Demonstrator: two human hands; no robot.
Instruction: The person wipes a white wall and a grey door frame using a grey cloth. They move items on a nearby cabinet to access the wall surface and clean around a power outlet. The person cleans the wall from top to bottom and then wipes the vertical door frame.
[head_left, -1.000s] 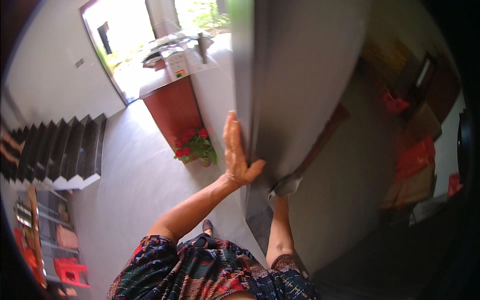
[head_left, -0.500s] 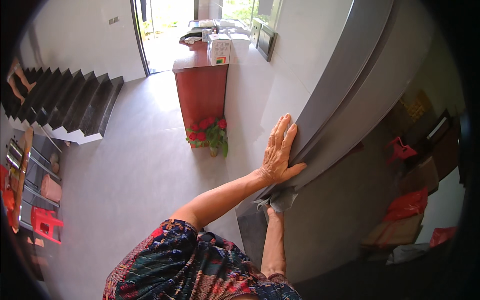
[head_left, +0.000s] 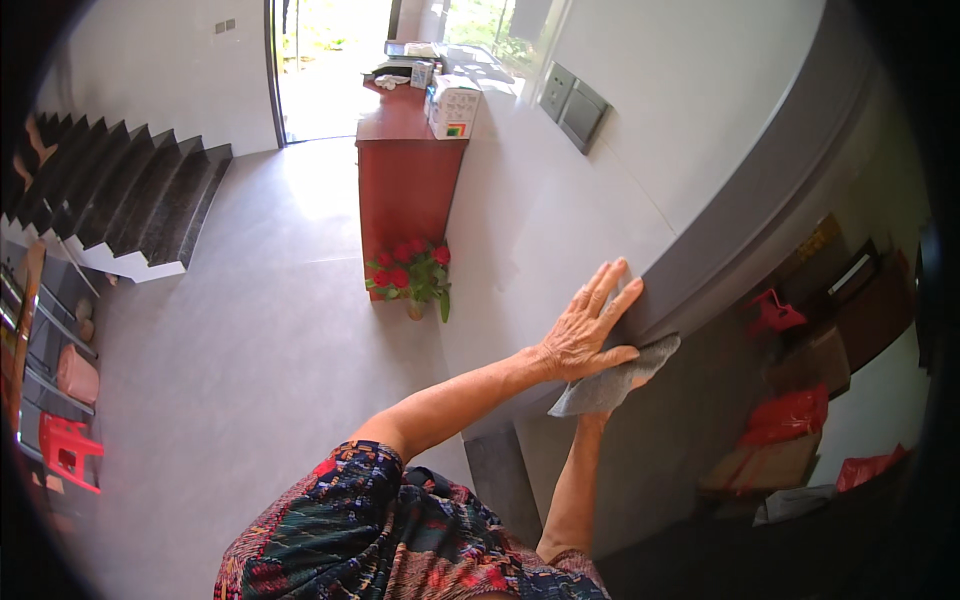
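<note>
My left hand (head_left: pixel 590 325) lies with fingers spread against the pale wall and the edge of the dark grey door frame (head_left: pixel 740 215), holding nothing. Just below it, a grey cloth (head_left: pixel 615 385) is pressed to the frame's edge by my right hand (head_left: pixel 638 380). The cloth covers most of that hand, so only a little of it shows at the right. Cloth and left thumb sit very close together; whether they touch I cannot tell.
Switches (head_left: pixel 573 105) are on the wall. A red-brown cabinet (head_left: pixel 410 200) carries a white box (head_left: pixel 455 105); red flowers (head_left: pixel 410 268) stand before it. Left are dark stairs (head_left: pixel 120 190), where a person's limb shows, and a red stool (head_left: pixel 70 450). Beyond the frame lie boxes and bags (head_left: pixel 780 415).
My right hand and the cloth have risen along the frame, and more of the cloth shows spread out. My left hand stays on the wall edge. The view has shifted slightly.
</note>
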